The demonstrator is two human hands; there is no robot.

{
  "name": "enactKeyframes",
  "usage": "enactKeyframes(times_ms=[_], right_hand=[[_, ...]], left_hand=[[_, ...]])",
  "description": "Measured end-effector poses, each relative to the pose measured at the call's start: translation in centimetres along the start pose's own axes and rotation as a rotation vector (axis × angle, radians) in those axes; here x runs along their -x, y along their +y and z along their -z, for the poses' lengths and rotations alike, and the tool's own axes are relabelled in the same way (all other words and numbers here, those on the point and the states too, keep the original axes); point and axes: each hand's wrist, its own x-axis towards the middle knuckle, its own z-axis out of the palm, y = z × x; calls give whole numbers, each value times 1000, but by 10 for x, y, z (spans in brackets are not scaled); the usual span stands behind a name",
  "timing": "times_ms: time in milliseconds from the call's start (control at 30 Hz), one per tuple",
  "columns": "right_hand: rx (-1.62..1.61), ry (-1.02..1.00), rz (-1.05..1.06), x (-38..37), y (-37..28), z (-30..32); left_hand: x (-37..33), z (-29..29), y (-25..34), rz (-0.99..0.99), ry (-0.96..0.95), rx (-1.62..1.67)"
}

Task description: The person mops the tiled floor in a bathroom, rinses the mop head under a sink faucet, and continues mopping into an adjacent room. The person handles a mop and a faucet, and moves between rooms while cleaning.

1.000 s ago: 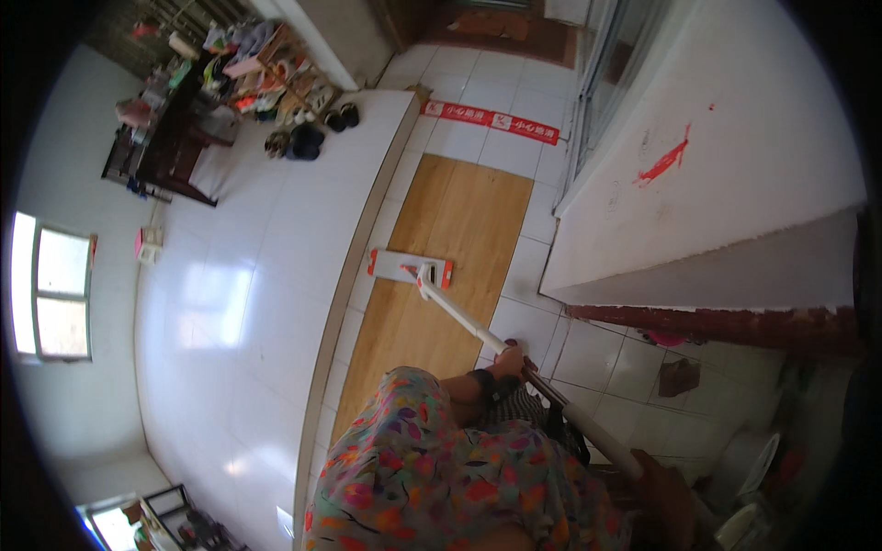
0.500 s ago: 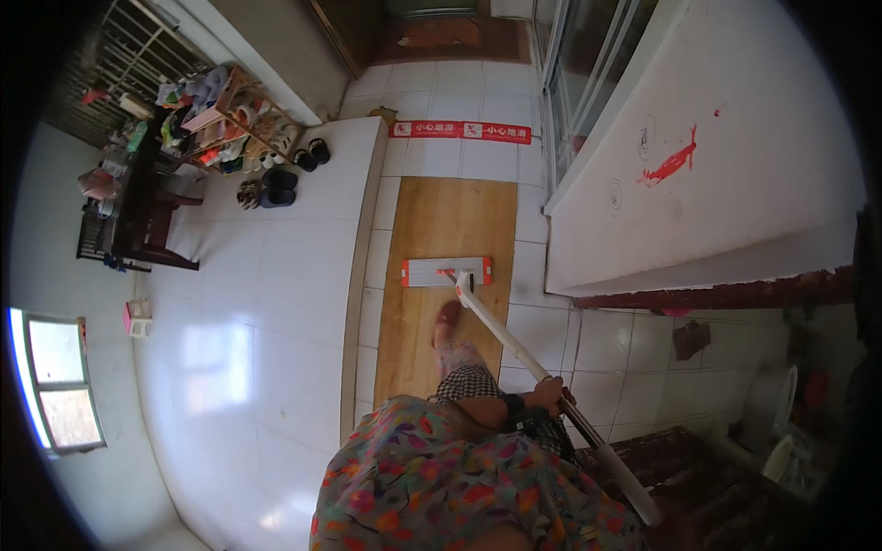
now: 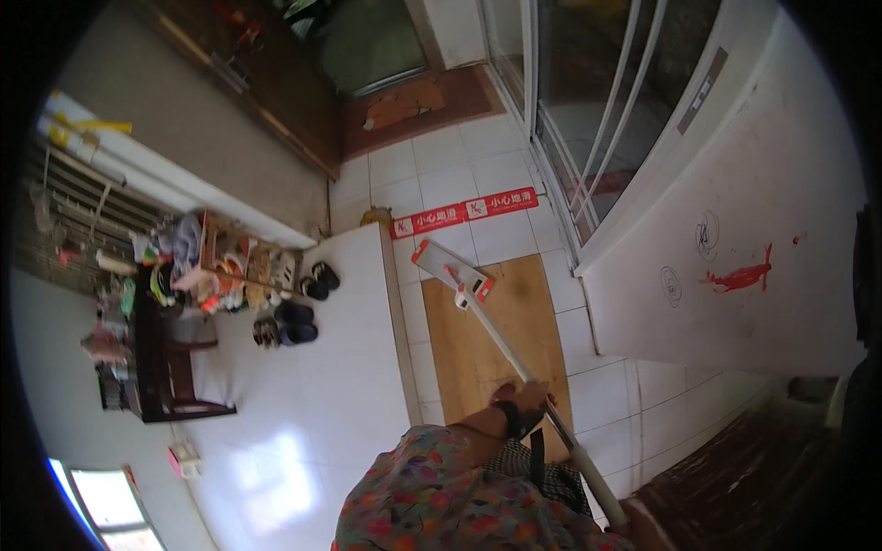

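on the brown floor mat (image 3: 501, 335) near the glass sliding door (image 3: 588, 110) rests the flat mop head (image 3: 452, 270), and its white mop handle (image 3: 514, 358) runs back to the person. left hand (image 3: 525, 400), with a dark wrist band, is closed around the middle of the handle. right hand (image 3: 643, 528) sits at the handle's end by the lower edge; i cannot tell its grip. shoes (image 3: 292, 317) lie on the white tiles.

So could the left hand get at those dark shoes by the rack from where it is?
Probably not. The left hand grips the mop handle, while the shoes lie well off to the left across open white floor.
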Motion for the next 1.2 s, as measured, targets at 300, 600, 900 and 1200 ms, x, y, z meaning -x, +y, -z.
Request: enactKeyframes(times_ms=[300, 600, 900, 1200], right_hand=[[-711, -249, -369, -43, -107, 2], [-165, 162, -471, 162, -9, -52], [124, 226, -810, 218, -14, -79], [-694, 297, -375, 13, -56, -91]], left_hand=[[-68, 58, 91, -10, 227, -282], [49, -57, -138, 601, 21, -184], [98, -104, -194, 883, 39, -218], [-52, -68, -4, 462, 180, -399]])
